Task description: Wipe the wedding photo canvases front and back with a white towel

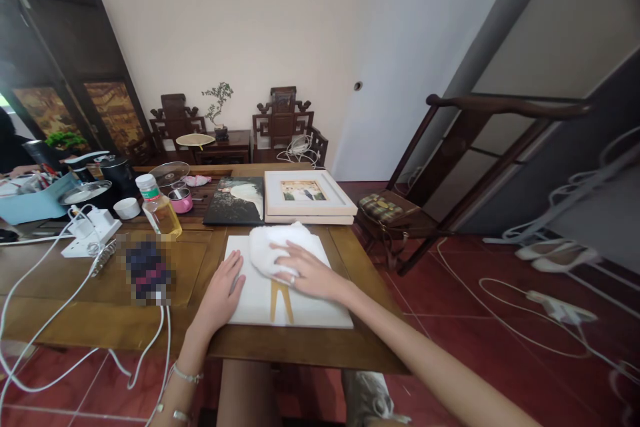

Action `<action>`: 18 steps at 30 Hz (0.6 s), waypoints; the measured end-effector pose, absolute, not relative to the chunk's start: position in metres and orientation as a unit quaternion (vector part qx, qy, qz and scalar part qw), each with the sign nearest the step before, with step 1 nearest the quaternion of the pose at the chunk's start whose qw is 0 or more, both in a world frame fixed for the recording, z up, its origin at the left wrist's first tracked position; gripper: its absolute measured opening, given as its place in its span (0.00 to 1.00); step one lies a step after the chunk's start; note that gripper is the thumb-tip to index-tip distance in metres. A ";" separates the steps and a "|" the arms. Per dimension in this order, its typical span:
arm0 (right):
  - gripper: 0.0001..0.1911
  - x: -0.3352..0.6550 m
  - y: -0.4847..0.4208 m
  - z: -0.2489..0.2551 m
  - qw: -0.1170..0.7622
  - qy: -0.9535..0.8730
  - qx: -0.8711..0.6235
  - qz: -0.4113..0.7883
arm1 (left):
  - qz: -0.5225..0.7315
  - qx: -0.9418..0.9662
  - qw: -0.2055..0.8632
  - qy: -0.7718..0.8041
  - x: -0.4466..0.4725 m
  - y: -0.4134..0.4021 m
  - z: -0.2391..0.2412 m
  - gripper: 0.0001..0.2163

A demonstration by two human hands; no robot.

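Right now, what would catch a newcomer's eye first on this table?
Probably the white canvas panel at the near edge, where the right hand presses a white cloth and the left hand lies flat on its left edge. Behind it sits a framed photo beside a dark print.

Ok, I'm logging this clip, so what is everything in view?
white canvas panel: one, white, table front
cloth: one, white, on the panel
framed photo: one, cream, behind the panel
dark photo print: one, black, left of the frame
oil bottle: one, yellow, table left
power strip: one, white, far left
chair: one, dark wood, right
left hand: flat on the panel edge
right hand: pressing the cloth
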State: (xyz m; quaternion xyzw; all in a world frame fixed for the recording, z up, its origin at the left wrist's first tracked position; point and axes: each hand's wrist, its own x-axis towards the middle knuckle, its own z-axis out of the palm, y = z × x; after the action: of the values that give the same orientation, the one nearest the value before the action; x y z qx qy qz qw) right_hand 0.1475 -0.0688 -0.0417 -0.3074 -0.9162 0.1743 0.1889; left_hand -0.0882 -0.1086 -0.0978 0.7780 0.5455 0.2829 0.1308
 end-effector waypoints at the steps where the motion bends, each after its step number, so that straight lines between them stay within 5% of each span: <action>1: 0.13 0.142 -0.061 -0.045 0.198 -0.911 -0.327 0.158 | 0.281 0.778 0.130 0.546 -0.088 -0.109 -0.097 0.21; 7: 0.13 0.121 -0.077 -0.050 0.167 -0.919 -0.346 0.089 | 0.286 0.776 0.130 0.546 -0.088 -0.109 -0.097 0.22; 18: 0.11 0.141 -0.147 -0.013 0.080 -0.947 -0.261 0.170 | 0.297 0.783 0.128 0.532 -0.091 -0.108 -0.102 0.21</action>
State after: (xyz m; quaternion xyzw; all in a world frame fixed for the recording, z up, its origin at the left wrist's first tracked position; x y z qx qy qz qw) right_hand 0.1412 -0.1468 -0.0126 -0.2610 -0.9469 0.1696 0.0804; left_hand -0.0912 -0.1076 -0.1016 0.7829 0.5316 0.2968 0.1284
